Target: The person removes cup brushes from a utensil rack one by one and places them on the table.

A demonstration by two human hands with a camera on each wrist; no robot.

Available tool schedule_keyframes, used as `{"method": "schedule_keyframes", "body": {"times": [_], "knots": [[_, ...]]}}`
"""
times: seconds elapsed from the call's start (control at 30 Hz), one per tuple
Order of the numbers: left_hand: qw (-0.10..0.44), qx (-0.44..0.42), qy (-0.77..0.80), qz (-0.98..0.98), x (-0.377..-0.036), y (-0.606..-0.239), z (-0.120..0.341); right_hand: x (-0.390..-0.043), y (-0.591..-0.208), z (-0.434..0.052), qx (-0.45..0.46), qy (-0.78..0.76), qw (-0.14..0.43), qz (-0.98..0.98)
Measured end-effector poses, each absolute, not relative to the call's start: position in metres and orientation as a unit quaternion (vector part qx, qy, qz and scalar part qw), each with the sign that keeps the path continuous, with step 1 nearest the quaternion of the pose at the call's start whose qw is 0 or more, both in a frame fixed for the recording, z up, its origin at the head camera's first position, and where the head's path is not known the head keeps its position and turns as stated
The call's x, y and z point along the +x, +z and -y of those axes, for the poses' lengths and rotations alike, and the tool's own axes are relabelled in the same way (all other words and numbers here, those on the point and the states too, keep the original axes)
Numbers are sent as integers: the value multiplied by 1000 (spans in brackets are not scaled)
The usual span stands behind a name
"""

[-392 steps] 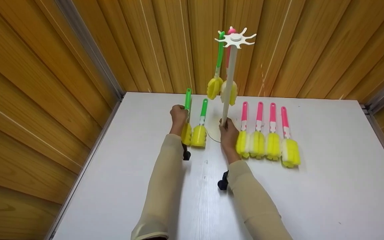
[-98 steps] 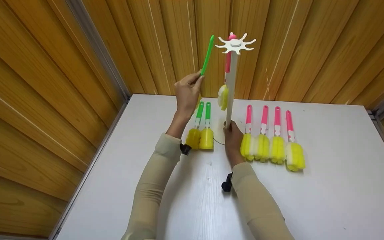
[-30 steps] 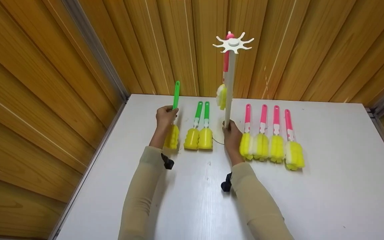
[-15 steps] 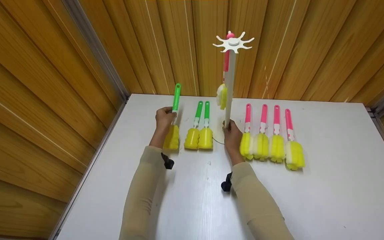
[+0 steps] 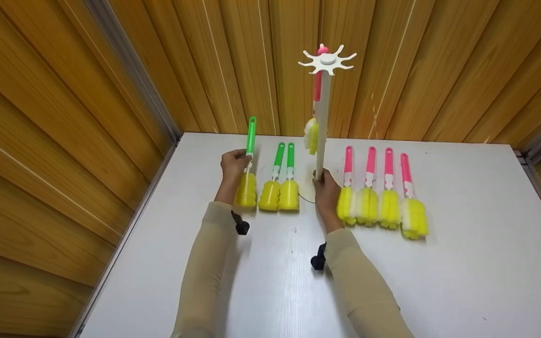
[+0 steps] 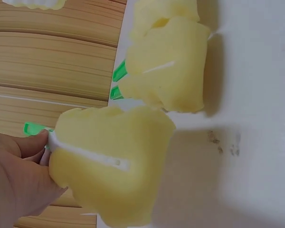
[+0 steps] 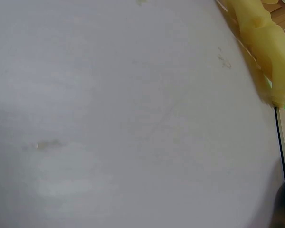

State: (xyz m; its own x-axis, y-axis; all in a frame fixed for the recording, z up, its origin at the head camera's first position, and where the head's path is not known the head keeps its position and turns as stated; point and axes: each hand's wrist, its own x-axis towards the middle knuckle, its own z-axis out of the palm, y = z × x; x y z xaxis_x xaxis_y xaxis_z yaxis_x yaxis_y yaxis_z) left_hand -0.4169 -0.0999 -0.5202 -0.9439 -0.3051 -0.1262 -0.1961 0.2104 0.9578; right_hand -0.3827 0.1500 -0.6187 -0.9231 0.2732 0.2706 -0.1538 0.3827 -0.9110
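My left hand (image 5: 234, 166) pinches the neck of a sponge bottle brush (image 5: 248, 190) with a green handle and yellow head, low over the table's left part. In the left wrist view, thumb and fingers close round that neck just behind the sponge. Two more green-handled brushes (image 5: 289, 195) lie side by side just to its right. Near its foot, the white pole of a stand (image 5: 323, 126) is gripped by my right hand (image 5: 327, 190). Curved hooks ring the stand's top. One pink-handled brush (image 5: 317, 87) hangs at its rear, partly hidden by the pole.
Several pink-handled brushes (image 5: 389, 206) lie in a row right of the stand. The stand's round base (image 5: 307, 188) rests on the white table (image 5: 477, 225). Wooden panels (image 5: 233, 70) rise behind and to the left.
The green-handled brush that hung on the stand was taken off and lowered to the table's left side in my left hand. Lately it shifted slightly right. My right hand keeps its grip.
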Motion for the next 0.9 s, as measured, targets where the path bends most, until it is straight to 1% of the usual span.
{"method": "schedule_keyframes", "body": {"times": [0.17, 0.53, 0.9], "knots": [[32, 162, -611, 774, -420, -524, 97, -383, -619, -150, -36, 556, 198, 807], [41, 162, -592, 788, -427, -532, 92, -383, -621, -151, -27, 545, 207, 812], [42, 181, -555, 811, -433, -543, 85, -385, -622, -150, -41, 545, 189, 816]]}}
